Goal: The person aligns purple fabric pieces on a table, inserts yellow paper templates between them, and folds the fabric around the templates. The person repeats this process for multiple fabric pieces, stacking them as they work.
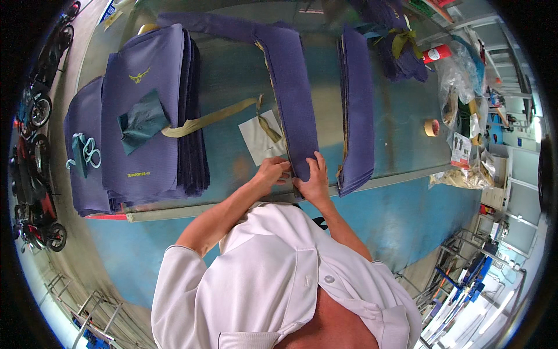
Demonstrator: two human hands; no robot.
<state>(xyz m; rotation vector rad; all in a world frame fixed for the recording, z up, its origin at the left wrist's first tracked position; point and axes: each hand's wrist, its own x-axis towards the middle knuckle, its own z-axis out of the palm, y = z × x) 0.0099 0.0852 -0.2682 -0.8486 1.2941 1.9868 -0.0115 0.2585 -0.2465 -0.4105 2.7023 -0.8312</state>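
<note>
A long stack of purple fabric strips [295, 93] lies lengthwise in front of me on the table. My left hand [272, 174] is closed at the left edge of its near end, fingers bent against the fabric. At the same end, the thumb and fingers of my right hand [314, 181] grip the near corner. Just left of the strips is a sheet of white paper [251, 142] with a short olive strap piece [268, 129] on it. A second stack of purple strips [357, 107] rests to the right, close to my right hand.
Large purple fabric panels [139, 70] are piled at left, topped by a dark teal cloth piece [141, 123] and a long olive strap [212, 115]. A tape roll [431, 127] and plastic bags [459, 75] are at right. The table's metal edge [232, 200] runs before me.
</note>
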